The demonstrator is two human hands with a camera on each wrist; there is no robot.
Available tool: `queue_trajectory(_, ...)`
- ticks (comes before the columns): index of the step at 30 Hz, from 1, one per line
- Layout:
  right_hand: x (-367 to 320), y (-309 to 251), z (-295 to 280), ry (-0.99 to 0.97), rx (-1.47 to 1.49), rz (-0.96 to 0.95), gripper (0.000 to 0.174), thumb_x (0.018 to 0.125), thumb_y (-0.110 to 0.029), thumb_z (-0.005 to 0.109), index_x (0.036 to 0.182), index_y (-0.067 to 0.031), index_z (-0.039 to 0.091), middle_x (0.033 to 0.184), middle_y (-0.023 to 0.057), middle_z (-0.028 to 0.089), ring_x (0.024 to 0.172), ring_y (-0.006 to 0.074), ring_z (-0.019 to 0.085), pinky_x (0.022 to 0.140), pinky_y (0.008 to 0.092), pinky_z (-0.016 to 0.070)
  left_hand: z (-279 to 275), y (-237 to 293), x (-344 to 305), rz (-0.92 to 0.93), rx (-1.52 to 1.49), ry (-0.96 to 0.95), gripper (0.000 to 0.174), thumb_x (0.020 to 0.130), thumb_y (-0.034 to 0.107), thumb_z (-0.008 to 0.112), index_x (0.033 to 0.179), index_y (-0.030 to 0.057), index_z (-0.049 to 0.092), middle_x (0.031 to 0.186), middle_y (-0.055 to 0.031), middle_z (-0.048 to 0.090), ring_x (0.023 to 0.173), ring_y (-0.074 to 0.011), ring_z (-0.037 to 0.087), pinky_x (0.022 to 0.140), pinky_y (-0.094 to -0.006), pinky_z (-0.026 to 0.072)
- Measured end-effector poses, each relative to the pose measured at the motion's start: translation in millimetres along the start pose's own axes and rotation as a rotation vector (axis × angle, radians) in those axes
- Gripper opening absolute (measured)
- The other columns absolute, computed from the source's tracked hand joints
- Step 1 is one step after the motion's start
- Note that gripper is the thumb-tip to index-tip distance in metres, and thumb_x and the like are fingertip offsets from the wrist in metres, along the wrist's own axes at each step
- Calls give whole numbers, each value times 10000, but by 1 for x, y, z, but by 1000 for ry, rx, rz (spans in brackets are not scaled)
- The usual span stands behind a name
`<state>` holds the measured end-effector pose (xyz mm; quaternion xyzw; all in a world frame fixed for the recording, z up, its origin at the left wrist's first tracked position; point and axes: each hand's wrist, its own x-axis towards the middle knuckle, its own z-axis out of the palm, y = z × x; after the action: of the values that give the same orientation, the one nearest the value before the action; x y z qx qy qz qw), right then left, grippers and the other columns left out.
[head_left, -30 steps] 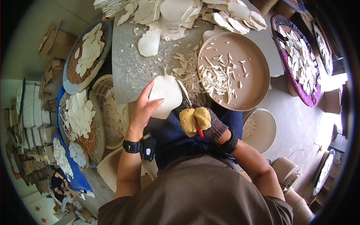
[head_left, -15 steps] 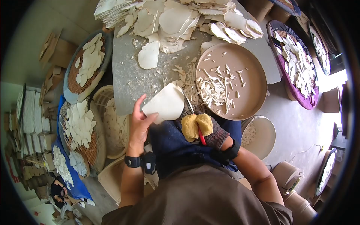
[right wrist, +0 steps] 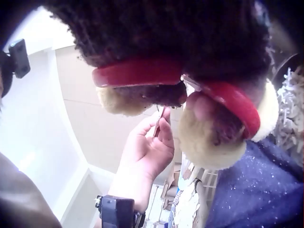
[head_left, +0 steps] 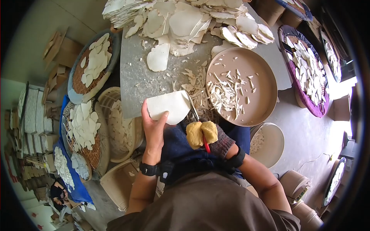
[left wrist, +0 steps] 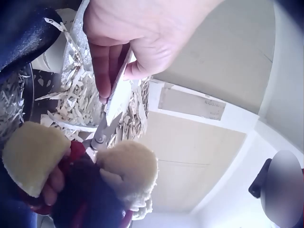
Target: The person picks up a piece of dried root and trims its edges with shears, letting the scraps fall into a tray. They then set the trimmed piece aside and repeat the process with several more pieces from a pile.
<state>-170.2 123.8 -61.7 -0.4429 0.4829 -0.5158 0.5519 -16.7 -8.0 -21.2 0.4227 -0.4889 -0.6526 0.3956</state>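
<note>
My bare left hand [head_left: 154,133] pinches a thin, flat off-white sheet [head_left: 169,107] between thumb and fingers, above my lap near the table's front edge. One side of the sheet looks straight, and its right edge meets the blades of a pair of scissors [head_left: 194,110]. My right hand [head_left: 222,143], in a dark knitted glove, grips the scissors by their red handles [right wrist: 137,77]. Thick yellow padding [head_left: 194,135] is wrapped around both handles. In the left wrist view the sheet [left wrist: 119,97] is seen nearly edge-on, right at the scissor blades.
A round brown tray [head_left: 262,73] with narrow white offcuts stands to the right on the grey table [head_left: 133,82]. More flat white sheets [head_left: 185,21] are piled at the back. A pale bucket [head_left: 275,144] is below right; baskets of white pieces [head_left: 81,125] stand left.
My left hand has turned the sheet, so its long side now lies more crosswise. The right hand stays in about the same place with the scissors at the sheet's right edge.
</note>
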Motion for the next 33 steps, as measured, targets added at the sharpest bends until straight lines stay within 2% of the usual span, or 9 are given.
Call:
queue_trajectory(14, 3, 13, -2, 87, 191, 18, 193, 834, -123, 518, 997, -50, 592, 938, 120, 633, 875, 297, 606, 731, 368, 494, -1, 1, 1, -4, -2, -29, 690, 817, 23, 577, 1389, 124, 206, 1202, -128, 478, 903, -224, 607, 541, -283, 563)
queue_trajectory(16, 1, 15, -9, 33, -70, -41, 251, 850, -128, 570, 1080, -29, 563, 1032, 91, 615, 949, 194, 596, 816, 320, 483, 1, 8, -2, -44, 20, -117, 698, 814, 12, 575, 1394, 125, 203, 1211, -130, 473, 918, -216, 601, 601, -295, 566)
queue_trajectory(18, 3, 17, -12, 11, -238, -116, 256, 854, -128, 571, 1086, -23, 558, 1050, 96, 612, 964, 194, 594, 832, 316, 480, 1, 9, -1, -51, 14, -143, 701, 814, 5, 572, 1397, 125, 202, 1211, -132, 477, 934, -210, 593, 668, -309, 559)
queue_trajectory(19, 6, 17, -12, 17, -276, -161, 225, 849, -126, 545, 1052, -29, 567, 1020, 116, 619, 942, 245, 596, 806, 337, 483, 0, 6, 0, -39, -5, -125, 700, 816, 2, 570, 1399, 124, 201, 1206, -133, 484, 942, -209, 589, 706, -317, 551)
queue_trajectory(21, 7, 10, -9, 36, -106, -121, 200, 846, -118, 513, 1017, -33, 575, 992, 134, 625, 922, 299, 597, 782, 357, 484, -1, 3, 0, -41, -46, -72, 695, 819, -9, 568, 1398, 114, 204, 1189, -143, 502, 967, -199, 573, 774, -325, 521)
queue_trajectory(24, 3, -7, -4, 31, 231, 12, 220, 864, -120, 519, 1054, -16, 558, 1035, 121, 611, 957, 264, 590, 829, 344, 480, 0, -2, -2, -50, -101, 22, 674, 827, -24, 560, 1392, 92, 213, 1136, -159, 542, 987, -179, 554, 823, -317, 480)
queue_trajectory(27, -1, 7, -6, -33, 133, -29, 283, 895, -144, 558, 1128, 14, 524, 1114, 102, 580, 1020, 182, 581, 911, 324, 472, -1, -8, 2, -23, -128, 65, 637, 839, -22, 543, 1383, 82, 228, 1075, -156, 578, 947, -169, 570, 796, -300, 489)
queue_trajectory(32, -8, -11, -6, -67, 520, 219, 277, 895, -148, 559, 1118, 14, 532, 1113, 105, 581, 1013, 181, 583, 907, 324, 475, -6, -1, 10, -73, -102, 7, 575, 843, -30, 523, 1357, 58, 283, 1056, -148, 588, 910, -144, 577, 778, -268, 488)
queue_trajectory(33, -10, -13, -6, -90, 382, 185, 286, 892, -177, 569, 1102, 15, 543, 1075, 99, 598, 985, 176, 593, 868, 318, 487, -8, 0, 12, -79, -92, -23, 567, 840, -33, 524, 1351, 54, 295, 1055, -141, 586, 908, -139, 576, 778, -265, 487)
